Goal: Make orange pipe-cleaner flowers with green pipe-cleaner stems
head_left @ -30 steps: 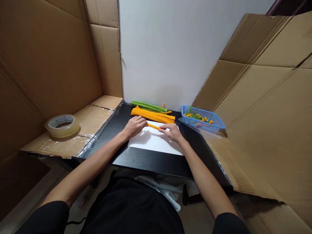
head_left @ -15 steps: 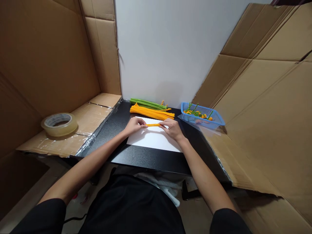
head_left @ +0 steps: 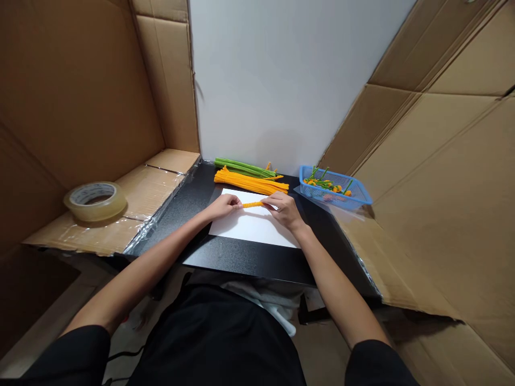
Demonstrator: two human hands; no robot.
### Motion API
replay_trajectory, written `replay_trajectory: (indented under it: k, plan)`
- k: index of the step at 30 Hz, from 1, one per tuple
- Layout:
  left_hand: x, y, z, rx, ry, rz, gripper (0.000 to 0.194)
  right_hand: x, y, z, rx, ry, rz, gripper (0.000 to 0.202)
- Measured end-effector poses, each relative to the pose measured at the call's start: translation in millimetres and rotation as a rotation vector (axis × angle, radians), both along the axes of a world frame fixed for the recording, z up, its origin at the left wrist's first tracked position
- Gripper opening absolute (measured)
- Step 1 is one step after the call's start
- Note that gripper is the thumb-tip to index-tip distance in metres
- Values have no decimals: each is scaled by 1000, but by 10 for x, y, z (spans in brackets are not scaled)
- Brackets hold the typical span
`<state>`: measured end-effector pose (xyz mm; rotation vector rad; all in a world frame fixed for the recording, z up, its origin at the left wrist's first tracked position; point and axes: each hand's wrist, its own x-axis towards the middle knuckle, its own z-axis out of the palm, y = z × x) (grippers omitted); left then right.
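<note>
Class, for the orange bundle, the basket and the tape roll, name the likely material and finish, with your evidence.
Orange bundle: probably fuzzy pipe cleaners; soft, matte strands, any wire core hidden.
Basket: likely moulded plastic, slightly glossy; blue, thin-walled, with regular mesh openings.
Tape roll: apparently clear plastic film, glossy and yellowish, around a pale core, perhaps cardboard.

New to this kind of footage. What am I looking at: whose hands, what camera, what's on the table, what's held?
No robot here: a person works bare-handed. All three pictures come from one head-worn camera looking forward and down; the last is the current moment.

The left hand and right hand hold a short, coiled-looking orange piece between them, above a white sheet on a black table. Behind lie an orange bundle of strips and a green bundle. At the right is a blue basket with small orange-and-green pieces; at the left, a tape roll on cardboard.
</note>
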<state>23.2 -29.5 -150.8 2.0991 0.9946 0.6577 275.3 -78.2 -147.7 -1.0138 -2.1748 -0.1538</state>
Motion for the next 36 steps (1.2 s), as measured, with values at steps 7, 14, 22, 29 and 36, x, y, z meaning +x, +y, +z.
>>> replay_trajectory:
  k: [7, 14, 22, 29, 36]
  plan:
    - [1, -10, 16, 33, 36, 10, 24, 10, 3, 8, -18, 13, -3, 16]
    - [-3, -22, -34, 14, 33, 27, 24, -1, -3, -18, -68, 16, 13, 15]
    - [-26, -92, -59, 55, 41, 53, 21, -59, 19, -132, -111, 6, 35, 14]
    - [44, -217, -67, 267, 146, 60, 20, -170, -9, -196, -141, -41, 21, 13]
    - [94, -260, -119, 416, 192, 78, 18, -266, -27, -228, -117, -83, 26, 15]
